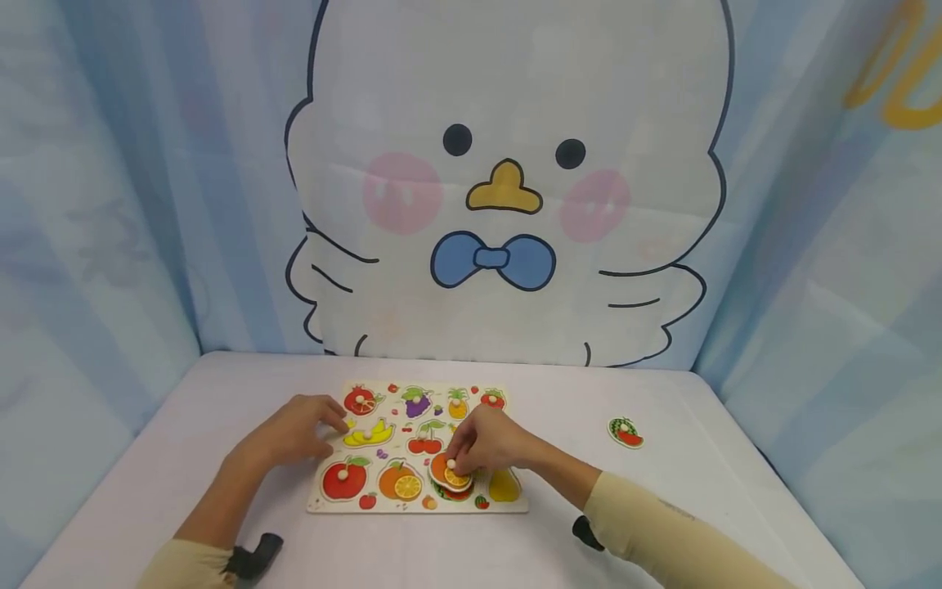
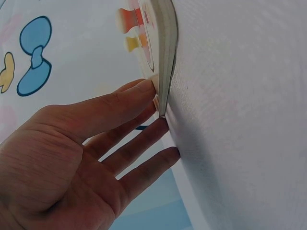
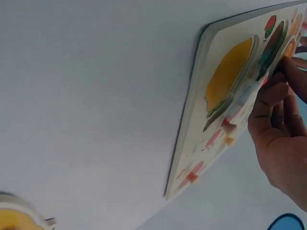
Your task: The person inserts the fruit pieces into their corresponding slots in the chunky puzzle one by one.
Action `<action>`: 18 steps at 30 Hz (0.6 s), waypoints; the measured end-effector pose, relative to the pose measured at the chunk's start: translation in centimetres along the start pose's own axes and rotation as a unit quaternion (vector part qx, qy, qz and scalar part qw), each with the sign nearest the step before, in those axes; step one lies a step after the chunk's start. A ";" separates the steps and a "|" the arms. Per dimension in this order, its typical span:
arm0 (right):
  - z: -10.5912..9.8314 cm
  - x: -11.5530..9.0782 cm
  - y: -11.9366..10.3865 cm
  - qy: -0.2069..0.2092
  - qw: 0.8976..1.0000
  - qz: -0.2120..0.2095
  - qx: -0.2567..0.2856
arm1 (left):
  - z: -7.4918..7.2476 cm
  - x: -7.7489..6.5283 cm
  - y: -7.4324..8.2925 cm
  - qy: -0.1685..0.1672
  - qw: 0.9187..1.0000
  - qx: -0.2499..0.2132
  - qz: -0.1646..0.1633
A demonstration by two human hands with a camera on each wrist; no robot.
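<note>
A fruit peg puzzle board (image 1: pixel 417 506) lies flat on the white table. My right hand (image 1: pixel 489 446) pinches an orange piece (image 1: pixel 441 469) by its small round peg, above the board's watermelon picture (image 1: pixel 465 495), which it partly covers. That hand is also seen in the right wrist view, its fingertips over the board (image 3: pixel 192 139). My left hand (image 1: pixel 298 429) touches the board's left edge near the banana piece (image 1: pixel 370 434). In the left wrist view, its thumb and fingertips (image 2: pixel 144 88) meet the board edge, the fingers extended. A watermelon piece (image 1: pixel 625 433) lies apart, right of the board.
Beside the watermelon picture are an orange picture (image 1: pixel 400 481) and a yellow fruit picture (image 1: pixel 504 486). A yellow white-rimmed piece (image 3: pixel 14 218) shows partly at the right wrist view's lower corner. A curtain with a cartoon bird (image 1: pixel 508 311) stands behind the table (image 1: pixel 243 384).
</note>
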State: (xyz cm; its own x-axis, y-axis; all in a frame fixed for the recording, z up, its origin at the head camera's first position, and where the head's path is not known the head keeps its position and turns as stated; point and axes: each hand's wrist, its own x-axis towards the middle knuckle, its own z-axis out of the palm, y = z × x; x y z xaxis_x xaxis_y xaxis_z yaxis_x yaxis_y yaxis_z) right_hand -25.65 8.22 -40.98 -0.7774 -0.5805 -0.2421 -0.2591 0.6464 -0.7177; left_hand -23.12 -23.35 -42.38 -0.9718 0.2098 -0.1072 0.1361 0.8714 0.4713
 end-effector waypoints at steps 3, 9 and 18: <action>0.9 0.6 -0.9 -0.009 1.000 -0.007 -0.007 | -0.1 -0.1 0.1 0.000 1.000 -0.004 0.000; 2.3 1.8 -2.3 -0.023 0.999 -0.029 -0.033 | -0.2 -0.2 0.3 -0.001 1.000 -0.006 -0.001; 3.4 3.1 -4.4 -0.050 0.995 -0.051 -0.064 | -0.5 -0.3 0.4 -0.005 1.000 -0.015 -0.010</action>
State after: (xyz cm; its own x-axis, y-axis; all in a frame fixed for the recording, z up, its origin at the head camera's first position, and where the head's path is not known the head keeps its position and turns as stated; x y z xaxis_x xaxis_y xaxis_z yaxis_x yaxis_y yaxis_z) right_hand -24.98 1.94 -40.81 -0.6833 -0.6893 -0.2409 -0.4095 0.6349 -0.6551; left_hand -22.86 -23.24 -41.72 -0.9724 0.1964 -0.1260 0.1099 0.8617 0.4953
